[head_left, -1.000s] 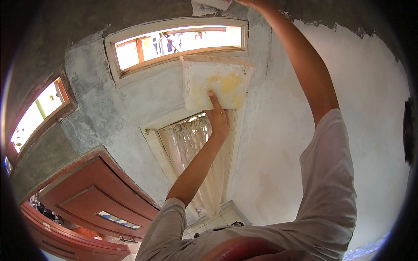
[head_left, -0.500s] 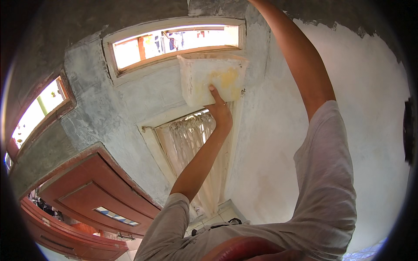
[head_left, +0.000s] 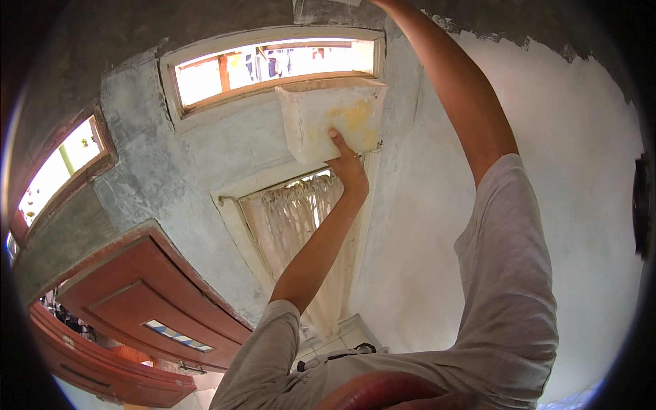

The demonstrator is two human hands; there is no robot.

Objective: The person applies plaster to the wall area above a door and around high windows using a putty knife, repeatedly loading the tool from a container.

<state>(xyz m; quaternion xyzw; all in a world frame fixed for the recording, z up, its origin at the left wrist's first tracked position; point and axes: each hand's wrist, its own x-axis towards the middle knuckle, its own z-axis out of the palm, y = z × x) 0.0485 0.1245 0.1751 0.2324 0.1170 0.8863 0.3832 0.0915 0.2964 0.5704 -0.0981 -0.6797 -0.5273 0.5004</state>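
One container (head_left: 311,130) is seen, along with two narrow windows (head_left: 294,63), one curtain (head_left: 290,219) hung over one taller window, and two red-brown door leaves (head_left: 113,290) at the lower left. Two bare arms in grey sleeves (head_left: 509,266) are raised.

The pale container, marked with yellow patches, is held up in front of the wall (head_left: 232,143), its rim uppermost, just below the upper narrow window and above the curtain. It is placed directly above the left hand (head_left: 350,167), by which its lower part is gripped: the thumb is laid against the near face, while the other fingers are hidden by the container. Whether the wall is touched by it cannot be told.

The right hand (head_left: 385,3) is almost wholly cut off by the upper edge, so how far it is spread and what is gripped cannot be told; a sliver of a pale object (head_left: 350,2) is shown just beside it.
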